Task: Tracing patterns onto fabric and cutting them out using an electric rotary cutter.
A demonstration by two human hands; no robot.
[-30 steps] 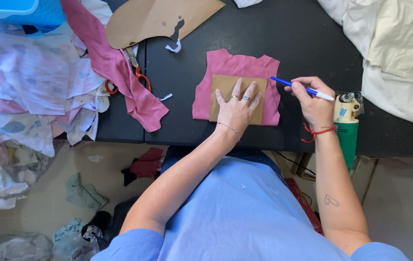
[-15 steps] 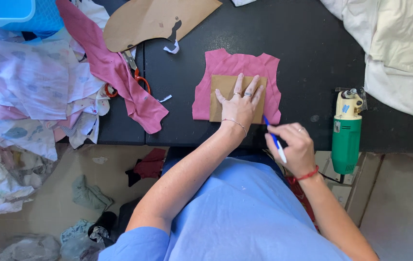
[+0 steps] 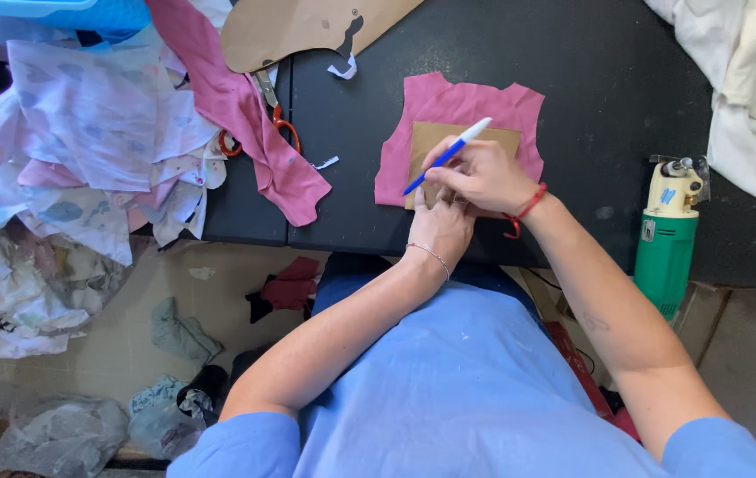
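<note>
One pen (image 3: 448, 155) gripped in right hand (image 3: 482, 175), left hand (image 3: 441, 226) flat on one cardboard template (image 3: 462, 142)

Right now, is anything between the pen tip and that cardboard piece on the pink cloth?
Nothing visible does. The right hand holds the blue pen with its tip at the cardboard piece left edge; the left hand lies below, partly under the right.

Sewing/garment cutting workshop. Evidence: black desk (image 3: 572, 80) with pink fabric piece (image 3: 457, 106) under a cardboard pattern (image 3: 435, 137), bigger cardboard template (image 3: 307, 26) at top, orange-handled scissors (image 3: 276, 119), heap of printed fabric offcuts (image 3: 86, 142) upper left, green electric cloth cutter (image 3: 668, 239) at right edge, scraps on the floor (image 3: 112, 301) lower left.
</note>
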